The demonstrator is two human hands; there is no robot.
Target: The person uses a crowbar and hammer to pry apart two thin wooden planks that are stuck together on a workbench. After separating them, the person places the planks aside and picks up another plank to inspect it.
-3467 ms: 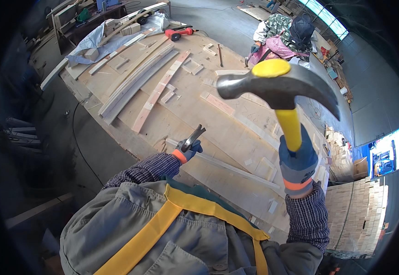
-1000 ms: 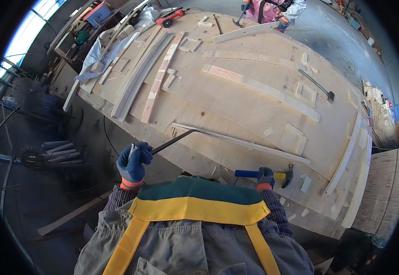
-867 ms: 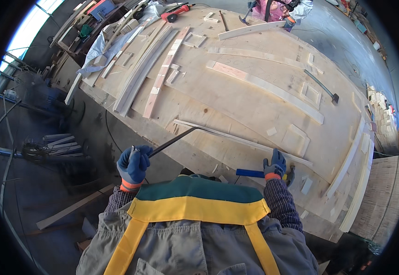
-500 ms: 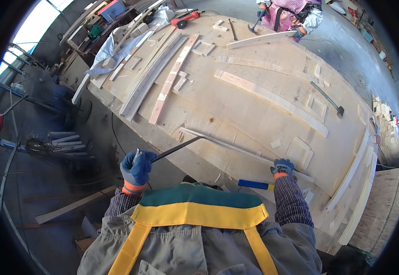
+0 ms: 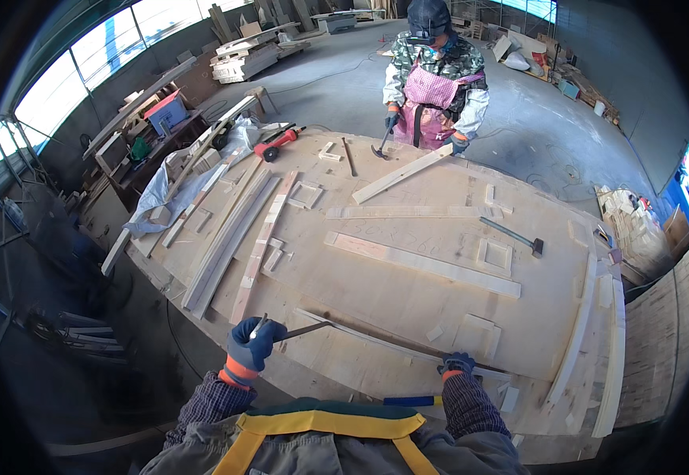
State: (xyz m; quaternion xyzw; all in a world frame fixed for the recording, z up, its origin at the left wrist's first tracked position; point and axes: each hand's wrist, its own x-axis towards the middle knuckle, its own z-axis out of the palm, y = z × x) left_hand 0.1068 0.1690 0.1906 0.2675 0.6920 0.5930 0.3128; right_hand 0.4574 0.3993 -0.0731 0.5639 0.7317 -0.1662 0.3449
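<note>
My left hand (image 5: pixel 253 346), in a blue and orange glove, is closed around a dark metal pry bar (image 5: pixel 306 329). Its slim shaft points right, with the tip at the left end of a long thin wooden strip (image 5: pixel 376 339). A shiny metal end pokes out above the fist. My right hand (image 5: pixel 457 364), gloved alike, grips the strip near its right end; the fingertips are partly hidden. A dark shadow runs along the strip's far side. Near my body lies a tool with a blue and yellow handle (image 5: pixel 409 400), its kind unclear.
Wooden slats (image 5: pixel 432 265) and small square frames (image 5: pixel 494 257) lie about the plywood table (image 5: pixel 344 289). A hammer (image 5: pixel 519 237) rests at the right, a red power tool (image 5: pixel 275 145) at the far left. Across the table a co-worker (image 5: pixel 433 95) holds a hammer and a board (image 5: pixel 404 174).
The view has tilted up, bringing the co-worker's upper body and the far floor into sight. Both my hands keep their holds. A broader dark shadow now shows beside the strip.
</note>
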